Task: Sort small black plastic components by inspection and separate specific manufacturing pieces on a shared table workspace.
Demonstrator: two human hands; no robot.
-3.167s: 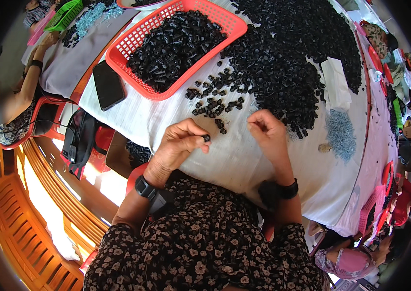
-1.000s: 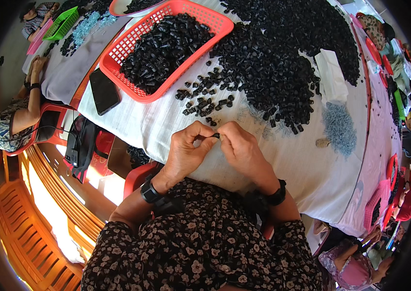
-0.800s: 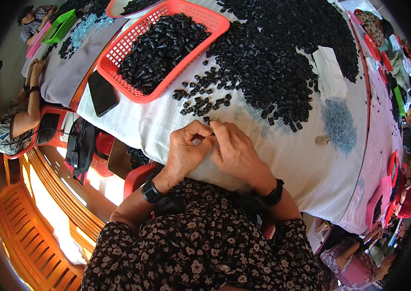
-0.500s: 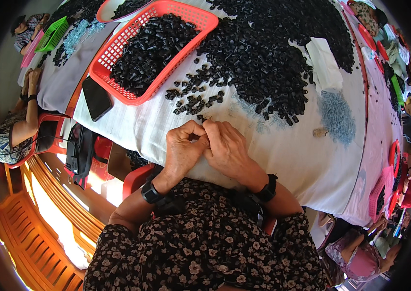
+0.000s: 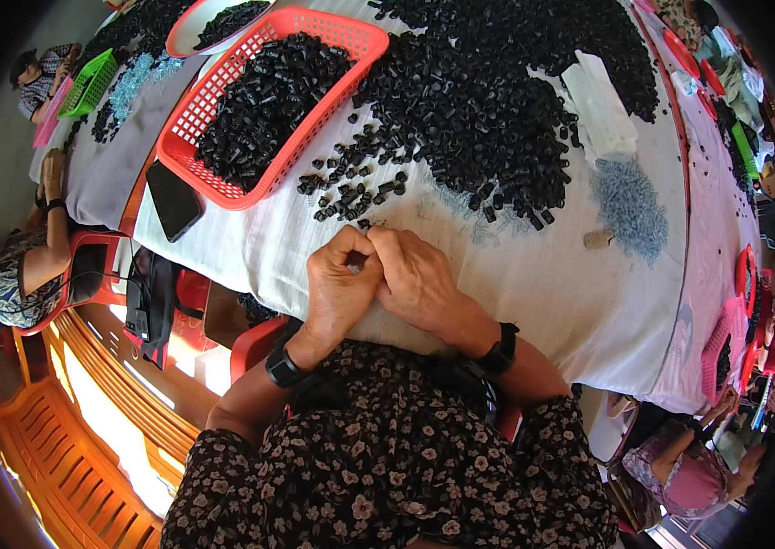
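My left hand and my right hand meet over the near edge of the cloth, fingers bent and thumbs pressed close. Whatever lies in their fingertips is mostly hidden; a small black piece shows right at the tips, and I cannot tell whether it is held. Just beyond are scattered small black cylindrical parts, spreading into a large black heap. A red plastic basket, full of black assembled-looking pieces, stands to the left. Small clear bluish parts lie piled at the right.
A dark phone lies beside the basket. A folded white cloth and a cork-like stub lie near the clear pile. Other people sit at the left and right. An orange chair stands at lower left.
The view has shifted slightly, so the basket and heap appear a little further left. My hands stay together in much the same pinch.
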